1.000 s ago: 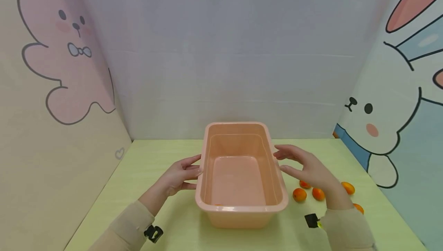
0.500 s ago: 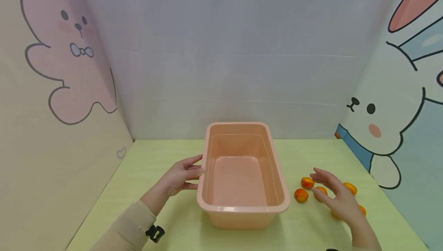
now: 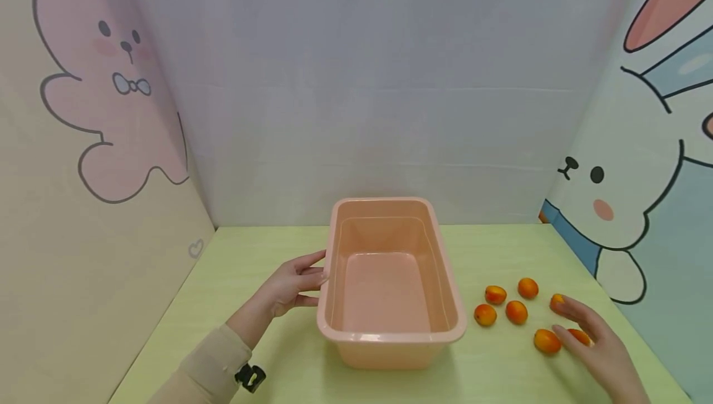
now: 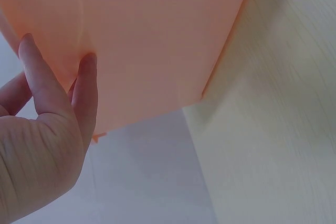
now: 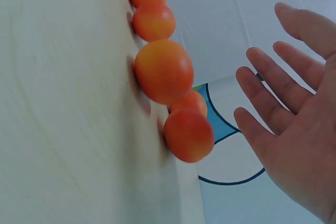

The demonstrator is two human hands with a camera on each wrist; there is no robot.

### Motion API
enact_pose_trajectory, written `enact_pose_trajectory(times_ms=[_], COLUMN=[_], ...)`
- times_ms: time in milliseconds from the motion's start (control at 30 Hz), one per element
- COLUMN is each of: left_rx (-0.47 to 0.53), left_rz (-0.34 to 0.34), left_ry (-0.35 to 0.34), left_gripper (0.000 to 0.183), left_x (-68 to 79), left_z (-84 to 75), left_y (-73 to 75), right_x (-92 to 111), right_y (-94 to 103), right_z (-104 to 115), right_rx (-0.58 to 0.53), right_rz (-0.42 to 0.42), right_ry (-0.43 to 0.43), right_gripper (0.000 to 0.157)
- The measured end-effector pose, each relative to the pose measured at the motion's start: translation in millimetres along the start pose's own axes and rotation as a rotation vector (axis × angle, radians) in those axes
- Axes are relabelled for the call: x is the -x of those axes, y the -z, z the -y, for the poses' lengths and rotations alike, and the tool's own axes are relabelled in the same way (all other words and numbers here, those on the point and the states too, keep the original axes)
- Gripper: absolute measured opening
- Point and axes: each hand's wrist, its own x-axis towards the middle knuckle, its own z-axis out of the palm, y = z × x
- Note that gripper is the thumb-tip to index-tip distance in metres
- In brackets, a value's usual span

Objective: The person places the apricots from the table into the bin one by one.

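A peach-coloured plastic basin stands in the middle of the table. My left hand touches its left side at the rim, and in the left wrist view two extended fingers rest against the outer wall. To the right of the basin lie several small orange fruits, smooth and oval. Over the rightmost of them is my right hand, partly covering two fruits. In the right wrist view its fingers are spread, with nothing in the palm and the fruits apart from it.
The pale yellow-green table meets a white cloth backdrop behind the basin. Side panels carry a pink bear drawing at left and a white rabbit drawing at right.
My right hand has left the basin's right rim and moved right and nearer, over the fruits, uncovering some of them. The left hand and the basin stay in place.
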Motion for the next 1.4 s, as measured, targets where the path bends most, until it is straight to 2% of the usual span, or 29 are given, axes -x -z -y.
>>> enact_pose_trajectory(times_ms=[200, 433, 567, 800, 1067, 1233, 1400], left_rx=[0.003, 0.003, 0.002, 0.005, -0.001, 0.002, -0.001], left_rz=[0.011, 0.000, -0.006, -0.003, -0.012, -0.004, 0.001], left_ry=[-0.006, 0.002, 0.004, 0.002, 0.001, -0.007, -0.009], left_gripper=[0.068, 0.068, 0.068, 0.068, 0.067, 0.067, 0.067], left_x=[0.2, -0.1, -0.7, -0.2, -0.7, -0.2, 0.7], left_z=[-1.0, -1.8, -1.1, 0.1, 1.1, 0.3, 0.0], left_y=[-0.2, -0.8, -1.0, -1.1, -1.0, -1.0, -0.7], right_x=[0, -6, -9, -12, -13, -15, -15], right_y=[8.4, 15.3, 15.8, 15.7, 11.2, 7.4, 5.4], right_z=[-23, -40, -48, -58, -68, -71, -74], right_rx=[0.012, -0.055, -0.053, -0.155, -0.191, -0.148, -0.099], right_rz=[0.069, 0.245, 0.287, 0.379, 0.401, 0.398, 0.370], right_ry=[-0.064, -0.153, -0.171, -0.320, -0.331, -0.341, -0.344], right_gripper=[0.076, 0.093, 0.095, 0.103, 0.104, 0.104, 0.099])
